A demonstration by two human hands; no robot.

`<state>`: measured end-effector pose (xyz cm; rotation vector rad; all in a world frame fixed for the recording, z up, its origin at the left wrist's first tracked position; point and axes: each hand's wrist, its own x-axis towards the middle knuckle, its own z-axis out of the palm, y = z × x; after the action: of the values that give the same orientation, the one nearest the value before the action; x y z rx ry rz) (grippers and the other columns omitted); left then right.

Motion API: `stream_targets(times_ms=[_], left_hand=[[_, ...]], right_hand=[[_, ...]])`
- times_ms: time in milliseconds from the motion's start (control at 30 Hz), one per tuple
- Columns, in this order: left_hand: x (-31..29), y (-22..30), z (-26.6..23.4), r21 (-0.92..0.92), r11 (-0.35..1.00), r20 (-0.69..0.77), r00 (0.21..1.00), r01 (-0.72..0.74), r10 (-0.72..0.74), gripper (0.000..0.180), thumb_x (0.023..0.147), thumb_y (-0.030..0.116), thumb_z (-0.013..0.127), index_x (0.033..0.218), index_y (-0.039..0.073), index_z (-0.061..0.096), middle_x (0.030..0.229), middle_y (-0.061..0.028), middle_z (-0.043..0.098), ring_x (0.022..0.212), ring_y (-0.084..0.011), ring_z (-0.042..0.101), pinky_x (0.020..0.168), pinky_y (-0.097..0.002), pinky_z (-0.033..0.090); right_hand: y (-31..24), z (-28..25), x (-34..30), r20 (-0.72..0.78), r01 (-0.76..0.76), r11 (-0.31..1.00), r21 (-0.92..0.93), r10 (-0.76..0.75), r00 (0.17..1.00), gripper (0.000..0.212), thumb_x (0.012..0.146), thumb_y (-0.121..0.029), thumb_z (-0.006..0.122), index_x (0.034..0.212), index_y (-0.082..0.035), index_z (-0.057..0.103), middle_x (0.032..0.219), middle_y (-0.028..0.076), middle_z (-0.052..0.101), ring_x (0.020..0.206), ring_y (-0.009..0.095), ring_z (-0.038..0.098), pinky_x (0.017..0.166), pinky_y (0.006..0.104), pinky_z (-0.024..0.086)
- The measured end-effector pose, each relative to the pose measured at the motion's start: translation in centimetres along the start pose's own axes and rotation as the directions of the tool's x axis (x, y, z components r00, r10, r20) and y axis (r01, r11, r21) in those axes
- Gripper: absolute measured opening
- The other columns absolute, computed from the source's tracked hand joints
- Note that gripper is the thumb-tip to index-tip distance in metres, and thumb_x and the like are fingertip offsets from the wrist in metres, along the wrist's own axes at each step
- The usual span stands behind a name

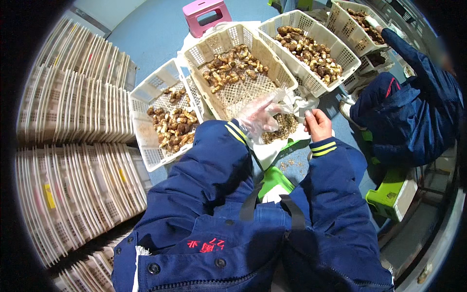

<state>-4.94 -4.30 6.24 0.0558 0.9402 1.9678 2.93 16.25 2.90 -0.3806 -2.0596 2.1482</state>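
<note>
My left hand (259, 115), in a clear plastic glove, is over the near edge of the middle crate, its fingers apart and nothing visible between them. Just to its right, my bare right hand (318, 125) is closed, thumb against the fingers, beside crumpled white plastic (304, 102); what it grips is too small to make out. Between and below the hands, brown and pale trimmings (283, 127) lie on a white sheet (266, 153). The middle crate (194, 51) holds brown-capped mushrooms (234, 65) toward its far side, with its slatted bottom showing nearer me.
Mushrooms also fill part of a left crate (141, 114) and a right crate (348, 63). Tall stacks of crates (78, 102) line the left side. A pink stool (206, 17) stands beyond. At right, a co-worker (413, 107) reaches into another crate (343, 29), near a green stool (391, 194).
</note>
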Motion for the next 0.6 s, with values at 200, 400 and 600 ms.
stream_targets(times_ms=[200, 400, 600], left_hand=[[7.8, 5.2, -4.5, 0.863, 0.505, -0.030, 0.995, -0.022, 0.094, 0.071, 0.081, 0.042, 0.060, 0.133, 0.002, 0.033, 0.136, -0.0118, 0.036, 0.123, -0.0210, 0.036, 0.102, -0.0311, 0.028], [16.0, 5.8, -14.6, 0.945, -0.066, -0.306, 0.936, 0.321, 0.176, 0.089, 0.071, 0.058, 0.060, 0.126, -0.008, 0.037, 0.127, -0.0247, 0.042, 0.121, -0.0306, 0.039, 0.100, -0.0324, 0.031], [21.1, 4.8, -16.3, 0.805, -0.042, -0.535, 0.753, 0.592, 0.383, 0.077, 0.068, 0.034, 0.072, 0.122, -0.009, 0.038, 0.114, -0.0266, 0.052, 0.104, -0.0311, 0.055, 0.089, -0.0338, 0.043]], right_hand=[[-0.6, -1.8, 1.4, 0.039, -0.124, 0.991, -0.059, 0.126, 0.991, 0.016, 0.087, -0.017, 0.056, 0.080, -0.002, 0.056, 0.060, 0.000, 0.052, 0.050, 0.006, 0.046, 0.046, 0.0201, 0.037], [-2.9, -0.5, 0.7, 0.031, -0.112, 0.989, -0.094, 0.116, 0.993, 0.016, 0.087, -0.015, 0.056, 0.082, -0.001, 0.056, 0.060, -0.001, 0.051, 0.053, 0.004, 0.045, 0.049, 0.0187, 0.036], [-5.0, -0.2, 0.3, -0.002, -0.277, 0.958, -0.077, 0.278, 0.961, 0.013, 0.086, -0.011, 0.056, 0.084, 0.001, 0.056, 0.063, 0.000, 0.054, 0.054, 0.005, 0.048, 0.051, 0.0191, 0.039]])
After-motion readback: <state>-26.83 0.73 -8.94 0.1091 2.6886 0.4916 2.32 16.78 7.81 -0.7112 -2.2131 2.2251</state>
